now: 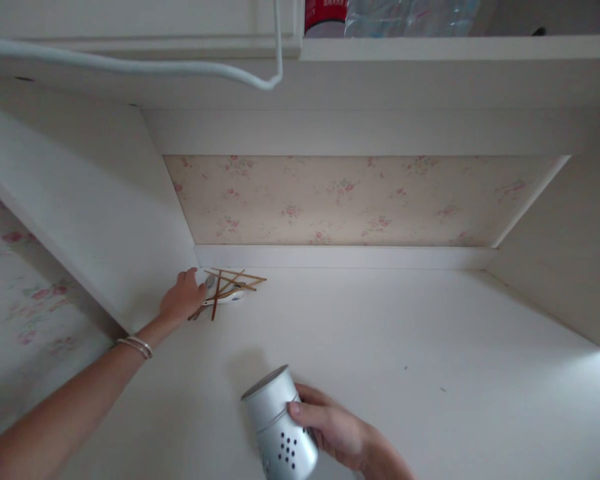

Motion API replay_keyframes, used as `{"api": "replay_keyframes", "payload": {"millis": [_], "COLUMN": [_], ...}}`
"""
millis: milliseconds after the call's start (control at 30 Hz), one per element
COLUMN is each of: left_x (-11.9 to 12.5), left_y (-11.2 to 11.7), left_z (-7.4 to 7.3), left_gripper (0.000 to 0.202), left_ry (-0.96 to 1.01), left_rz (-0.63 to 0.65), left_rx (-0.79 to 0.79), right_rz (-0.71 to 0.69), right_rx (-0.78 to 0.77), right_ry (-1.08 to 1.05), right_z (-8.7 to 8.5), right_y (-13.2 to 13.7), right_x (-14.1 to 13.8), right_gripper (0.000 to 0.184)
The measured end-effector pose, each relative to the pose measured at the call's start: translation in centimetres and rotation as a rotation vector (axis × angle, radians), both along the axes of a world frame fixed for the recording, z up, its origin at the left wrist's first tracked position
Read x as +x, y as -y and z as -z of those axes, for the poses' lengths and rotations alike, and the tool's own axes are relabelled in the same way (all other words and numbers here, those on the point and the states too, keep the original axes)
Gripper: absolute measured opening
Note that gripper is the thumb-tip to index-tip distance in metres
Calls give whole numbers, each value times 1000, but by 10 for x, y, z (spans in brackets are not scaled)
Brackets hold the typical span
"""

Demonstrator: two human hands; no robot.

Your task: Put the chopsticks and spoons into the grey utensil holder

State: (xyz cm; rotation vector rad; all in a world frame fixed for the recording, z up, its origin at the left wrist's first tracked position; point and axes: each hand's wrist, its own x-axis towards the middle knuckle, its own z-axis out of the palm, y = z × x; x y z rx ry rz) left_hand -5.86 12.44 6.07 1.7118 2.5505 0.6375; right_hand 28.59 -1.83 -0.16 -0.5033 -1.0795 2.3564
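Observation:
My left hand (183,297) reaches to the back left corner of the white surface, thumb and fingers apart. It is at the edge of a small pile of chopsticks (237,275) lying crossed over one another. Among them lie a white spoon (233,297) with a dark mark and a grey metal spoon (210,281) close by my thumb. My right hand (335,427) is closed around a silver metal utensil holder (280,420) with punched holes in its side. The holder is tilted, its rim up and to the left; its inside is barely visible.
White side panels (95,200) stand left and right, with a flowered wall strip (330,200) behind. Overhead runs a shelf edge (455,48) holding a red container (325,13) and clear plastic packaging (405,17). A white cable (180,68) hangs across the upper left.

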Motion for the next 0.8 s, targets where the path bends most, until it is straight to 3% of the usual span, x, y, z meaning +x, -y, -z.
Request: {"api": "replay_keyframes", "payload": {"millis": [67, 200, 300, 367, 467, 600, 800], "left_x": [11, 52, 89, 106, 115, 108, 104], "left_y": [19, 72, 110, 126, 132, 125, 121], "left_z": [9, 32, 48, 56, 64, 68, 71], "left_gripper": [40, 21, 34, 37, 41, 40, 36], "left_ry": [34, 498, 921, 1079, 1069, 1011, 911], "left_rz": [62, 145, 187, 242, 297, 411, 500], "left_rx": [16, 76, -89, -180, -205, -206, -196], "right_rz": [61, 263, 474, 594, 740, 896, 947], "right_rx": [18, 109, 141, 161, 196, 297, 700], "right_ry": [-11, -31, 5, 70, 179, 341, 811], "right_z": [-5, -10, -5, 1, 8, 6, -10], "right_y": [-1, -8, -15, -20, -27, -52, -141], "right_x": [1, 4, 5, 5, 2, -15, -66], "right_gripper": [54, 57, 56, 58, 60, 59, 62]}}
